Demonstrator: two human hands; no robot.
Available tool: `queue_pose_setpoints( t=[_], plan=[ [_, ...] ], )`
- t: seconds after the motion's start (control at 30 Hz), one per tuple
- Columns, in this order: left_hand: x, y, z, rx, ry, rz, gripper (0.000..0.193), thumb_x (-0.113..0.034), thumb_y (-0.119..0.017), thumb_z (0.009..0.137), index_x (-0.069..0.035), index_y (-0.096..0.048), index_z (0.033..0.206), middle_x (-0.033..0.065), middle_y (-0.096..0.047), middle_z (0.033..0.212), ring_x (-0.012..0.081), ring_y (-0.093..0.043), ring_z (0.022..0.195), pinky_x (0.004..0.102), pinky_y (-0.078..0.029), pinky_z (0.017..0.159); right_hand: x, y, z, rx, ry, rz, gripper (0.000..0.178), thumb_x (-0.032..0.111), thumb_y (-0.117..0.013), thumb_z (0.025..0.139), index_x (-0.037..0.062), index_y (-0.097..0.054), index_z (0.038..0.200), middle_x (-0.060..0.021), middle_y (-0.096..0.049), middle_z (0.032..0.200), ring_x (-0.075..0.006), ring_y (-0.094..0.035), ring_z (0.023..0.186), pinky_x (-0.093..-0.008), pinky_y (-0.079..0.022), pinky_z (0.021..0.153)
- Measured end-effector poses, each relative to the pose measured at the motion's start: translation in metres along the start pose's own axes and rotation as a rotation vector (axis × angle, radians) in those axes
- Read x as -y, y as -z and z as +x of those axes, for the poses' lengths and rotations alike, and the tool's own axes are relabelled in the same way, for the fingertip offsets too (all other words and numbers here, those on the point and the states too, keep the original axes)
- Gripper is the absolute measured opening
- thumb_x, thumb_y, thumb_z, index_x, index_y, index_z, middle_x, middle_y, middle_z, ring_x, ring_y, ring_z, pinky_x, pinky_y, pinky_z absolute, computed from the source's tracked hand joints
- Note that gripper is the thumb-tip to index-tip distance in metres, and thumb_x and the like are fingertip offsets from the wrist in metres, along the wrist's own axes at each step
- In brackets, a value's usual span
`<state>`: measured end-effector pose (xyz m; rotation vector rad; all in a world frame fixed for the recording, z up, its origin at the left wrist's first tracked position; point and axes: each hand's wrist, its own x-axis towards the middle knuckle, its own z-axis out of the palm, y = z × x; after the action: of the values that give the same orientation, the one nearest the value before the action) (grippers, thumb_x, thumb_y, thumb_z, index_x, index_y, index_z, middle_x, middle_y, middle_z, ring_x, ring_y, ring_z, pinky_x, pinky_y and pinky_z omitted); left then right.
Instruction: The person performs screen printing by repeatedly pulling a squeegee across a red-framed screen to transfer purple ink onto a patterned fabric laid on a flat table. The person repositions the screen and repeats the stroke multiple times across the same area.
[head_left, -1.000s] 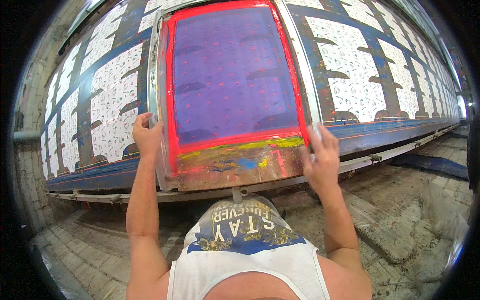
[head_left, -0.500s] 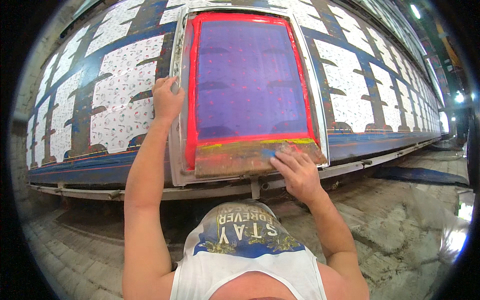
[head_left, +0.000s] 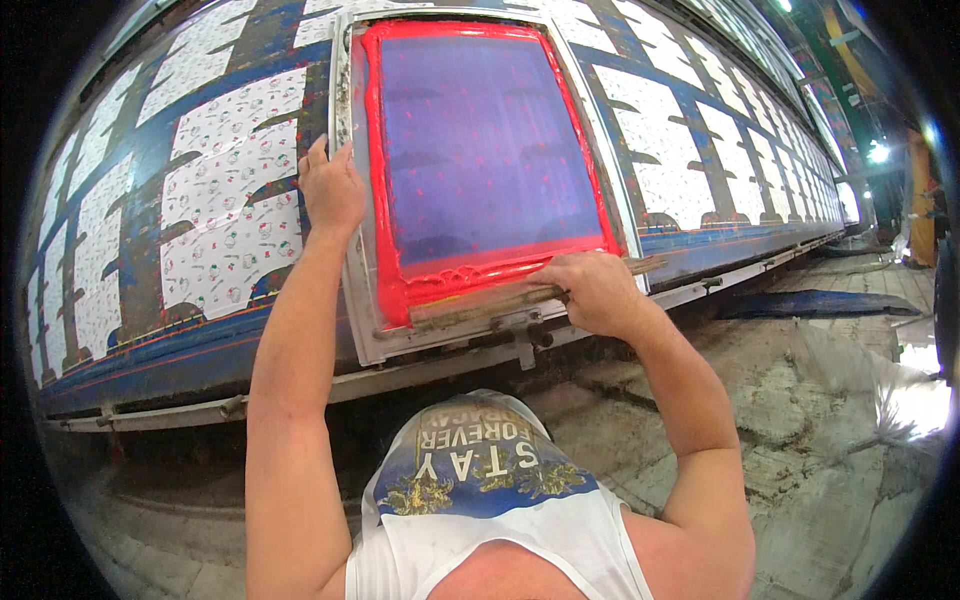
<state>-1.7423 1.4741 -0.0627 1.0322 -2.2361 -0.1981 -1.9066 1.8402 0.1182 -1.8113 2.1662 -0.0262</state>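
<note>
A screen-printing frame with a metal rim lies on the long table before me. Its purple-blue mesh is bordered by wet red ink, thickest along the left and near sides. At the left rim is my left hand, fingers curled on the edge; part of its grip is hidden. My right hand is closed over the top of a wooden squeegee at the near end of the frame. The squeegee lies crosswise, seen nearly edge-on, beside a rippled ridge of ink.
White printed fabric pieces lie in rows on the dark table, with more pieces on the right. A metal rail runs along the table's near edge. A dark blue sheet lies on the floor at right.
The squeegee has tipped from showing its broad face to nearly edge-on. My right hand has shifted its grip over its top. The near band of red ink shows more. The view has shifted slightly.
</note>
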Motion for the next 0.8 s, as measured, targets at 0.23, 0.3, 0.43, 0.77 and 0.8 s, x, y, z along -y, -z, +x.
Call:
queue_pose_setpoints(
  t=[0.23,0.3,0.43,0.77,0.8],
  plan=[
    [-0.001,0.002,0.000,0.135,0.027,0.129,0.041,-0.023,-0.061,0.107,-0.021,-0.075,0.145,0.0181,-0.063,0.156,0.0412,-0.051,0.148,0.0589,-0.040,0.122,0.016,-0.043,-0.016,-0.275,0.038,-0.032,0.050,-0.001,-0.076,0.078,0.0116,-0.079,0.126,-0.0070,-0.077,0.122,-0.0309,-0.075,0.110,-0.0462,-0.059,0.094],
    [0.000,0.003,0.001,0.143,0.025,0.111,0.041,-0.022,-0.060,0.107,-0.019,-0.075,0.145,0.0180,-0.063,0.157,0.0405,-0.051,0.148,0.0587,-0.040,0.121,0.015,-0.051,-0.009,-0.389,0.069,-0.057,0.048,0.001,-0.079,0.078,0.0102,-0.078,0.126,-0.0069,-0.077,0.122,-0.0302,-0.075,0.108,-0.0470,-0.059,0.095],
    [0.002,0.001,0.000,0.120,0.010,0.081,0.040,-0.019,-0.060,0.107,-0.017,-0.076,0.143,0.0192,-0.063,0.156,0.0410,-0.053,0.146,0.0578,-0.041,0.120,-0.001,-0.054,0.022,-0.439,0.066,-0.063,0.049,0.001,-0.077,0.079,0.0114,-0.078,0.126,-0.0080,-0.077,0.123,-0.0315,-0.076,0.109,-0.0487,-0.059,0.097],
    [0.001,0.006,0.001,0.100,-0.016,0.027,0.038,-0.012,-0.065,0.103,-0.011,-0.078,0.139,0.0257,-0.065,0.152,0.0441,-0.057,0.141,0.0559,-0.041,0.120,-0.107,-0.010,0.198,-0.472,0.094,-0.155,0.041,0.004,-0.069,0.085,0.0160,-0.080,0.123,-0.0113,-0.079,0.110,-0.0352,-0.078,0.100,-0.0490,-0.061,0.089],
    [0.000,0.007,0.001,0.102,-0.016,0.035,0.038,-0.011,-0.065,0.102,-0.011,-0.078,0.138,0.0249,-0.064,0.152,0.0435,-0.057,0.141,0.0568,-0.041,0.119,-0.117,-0.005,0.218,-0.464,0.091,-0.162,0.041,0.004,-0.070,0.085,0.0166,-0.080,0.123,-0.0116,-0.079,0.110,-0.0353,-0.078,0.099,-0.0492,-0.061,0.088]
  ],
)
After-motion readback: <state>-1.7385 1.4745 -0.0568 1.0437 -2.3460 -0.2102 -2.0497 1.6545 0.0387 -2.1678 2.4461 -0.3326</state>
